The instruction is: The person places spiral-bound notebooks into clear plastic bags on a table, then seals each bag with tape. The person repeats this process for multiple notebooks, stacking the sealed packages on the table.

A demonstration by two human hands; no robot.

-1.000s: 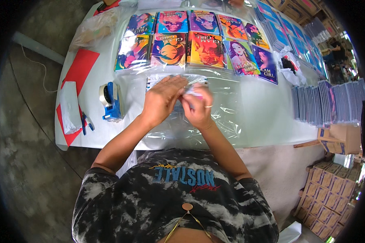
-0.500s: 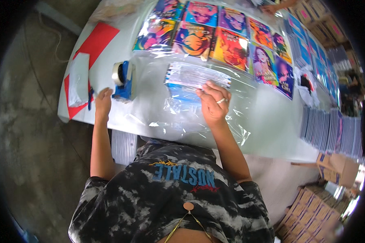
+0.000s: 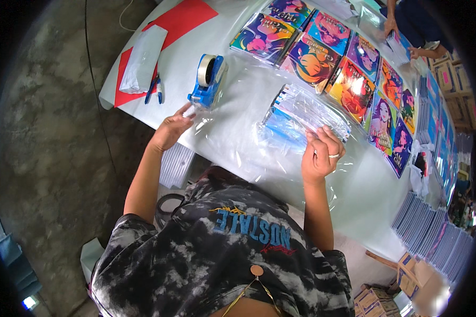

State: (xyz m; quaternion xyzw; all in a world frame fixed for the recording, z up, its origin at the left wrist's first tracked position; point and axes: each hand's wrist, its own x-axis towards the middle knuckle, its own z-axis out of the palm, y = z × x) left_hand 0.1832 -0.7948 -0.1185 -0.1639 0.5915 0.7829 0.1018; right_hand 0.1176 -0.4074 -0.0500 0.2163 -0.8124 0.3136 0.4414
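A blue tape dispenser (image 3: 208, 87) with a roll of clear tape stands on the white-covered table. Just in front of its cutting end is my left hand (image 3: 175, 129), fingers stretched and apart; whether a bit of tape sticks to them is too small to see. In the middle of the table lies a stack of notebooks (image 3: 288, 119), blue and white, under clear plastic film (image 3: 280, 138). My right hand (image 3: 322, 156), with a ring on one finger, is closed on the film at the stack's near right edge.
Colourful notebooks (image 3: 311, 61) lie in rows beyond the stack. A white packet (image 3: 144, 58) rests on red sheets (image 3: 188, 20), with pens (image 3: 154, 90) beside it. At right stand stacked notebooks (image 3: 433, 232) and cartons (image 3: 452, 79). Another person's hand (image 3: 390, 26) shows at the far right.
The view has swung, so the table appears turned and shifted right. My left hand stays near the dispenser, its fingers now more spread. My right hand remains at the film-covered stack.
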